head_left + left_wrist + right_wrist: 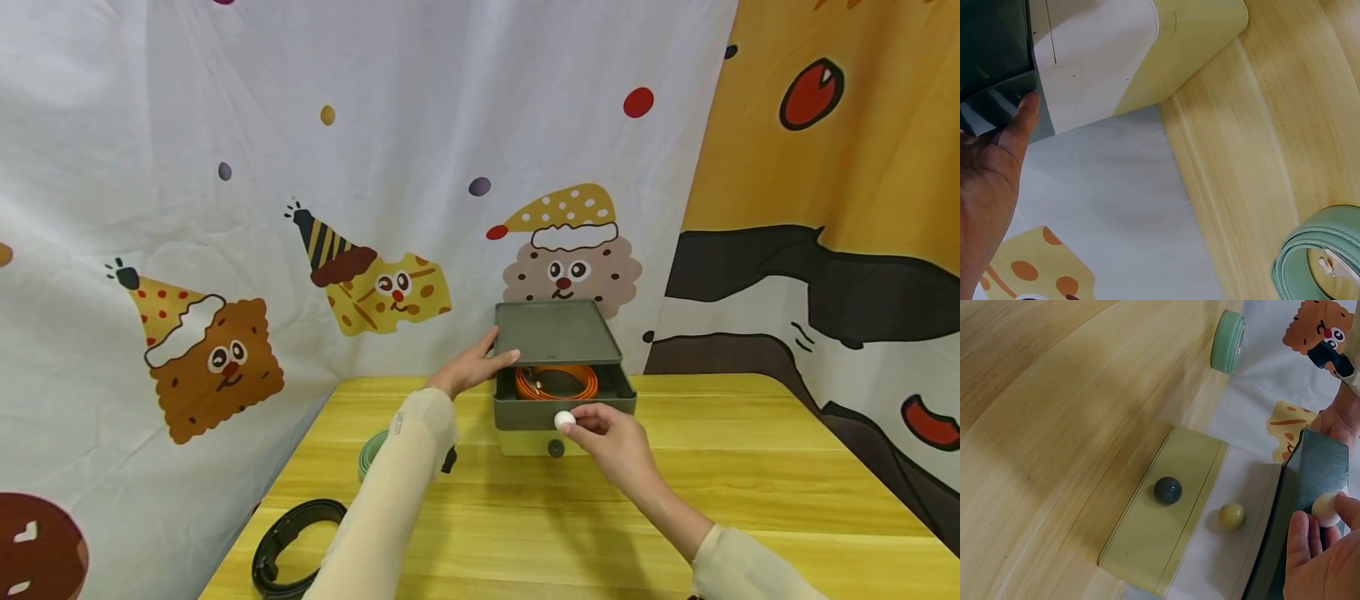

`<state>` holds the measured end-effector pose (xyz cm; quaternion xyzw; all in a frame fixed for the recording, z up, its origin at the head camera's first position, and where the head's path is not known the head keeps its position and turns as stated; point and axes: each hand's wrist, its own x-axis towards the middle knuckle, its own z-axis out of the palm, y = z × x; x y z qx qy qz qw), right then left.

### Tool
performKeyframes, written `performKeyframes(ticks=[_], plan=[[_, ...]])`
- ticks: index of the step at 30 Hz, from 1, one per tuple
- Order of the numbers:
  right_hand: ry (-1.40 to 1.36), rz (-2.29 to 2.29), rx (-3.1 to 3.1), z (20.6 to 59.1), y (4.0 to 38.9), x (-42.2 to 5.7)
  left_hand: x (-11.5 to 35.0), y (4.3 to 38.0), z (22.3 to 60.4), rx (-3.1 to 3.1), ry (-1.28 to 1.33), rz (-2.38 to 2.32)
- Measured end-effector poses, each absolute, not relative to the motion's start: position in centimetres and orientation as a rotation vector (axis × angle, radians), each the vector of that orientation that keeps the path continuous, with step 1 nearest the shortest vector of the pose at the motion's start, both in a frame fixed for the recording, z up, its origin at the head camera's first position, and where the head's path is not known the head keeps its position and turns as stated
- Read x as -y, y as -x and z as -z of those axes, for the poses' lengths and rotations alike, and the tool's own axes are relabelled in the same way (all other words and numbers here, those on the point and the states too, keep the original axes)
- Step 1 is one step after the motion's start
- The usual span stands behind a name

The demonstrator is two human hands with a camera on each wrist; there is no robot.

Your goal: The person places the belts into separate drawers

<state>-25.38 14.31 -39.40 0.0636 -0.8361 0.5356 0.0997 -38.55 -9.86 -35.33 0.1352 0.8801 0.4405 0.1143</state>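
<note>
A small stacked drawer box stands at the back of the table, with a dark green top (558,332). Its dark green top drawer (517,414) is pulled out, and a coiled orange belt (592,379) lies inside. My right hand (618,442) pinches that drawer's round white knob (1324,509) between thumb and fingers. Against the box's upper left side rests my left hand (472,367), fingers extended; its thumb (1025,115) touches the dark green part in the left wrist view. Below are a whitish drawer with a yellow knob (1232,517) and a yellow-green one with a dark knob (1167,490).
A rolled green belt (1319,234) lies on the table left of the box, partly behind my left sleeve in the head view. Nearer me is a coiled black belt (273,542). A printed curtain (420,100) hangs close behind the table (712,467).
</note>
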Motion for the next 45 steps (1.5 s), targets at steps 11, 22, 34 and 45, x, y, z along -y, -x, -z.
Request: performKeyframes(ticks=[11, 22, 34, 45], plan=[[-0.163, -1.580, 2.486, 39.6, 25.9, -14.3, 9.9, 38.5, 35.2, -2.556, -0.394, -1.307], [-0.163, -1.587, 2.491, 39.5, 26.7, -14.1, 10.0, 38.6, 35.3, -2.556, -0.393, -1.303], [-0.192, -1.589, 2.475, 39.6, 27.6, -14.1, 9.9, 38.7, 35.2, -2.552, -0.386, -1.303], [-0.186, -1.652, 2.456, 39.7, 28.4, -14.1, 9.9, 38.6, 35.3, -2.557, -0.389, -1.305]])
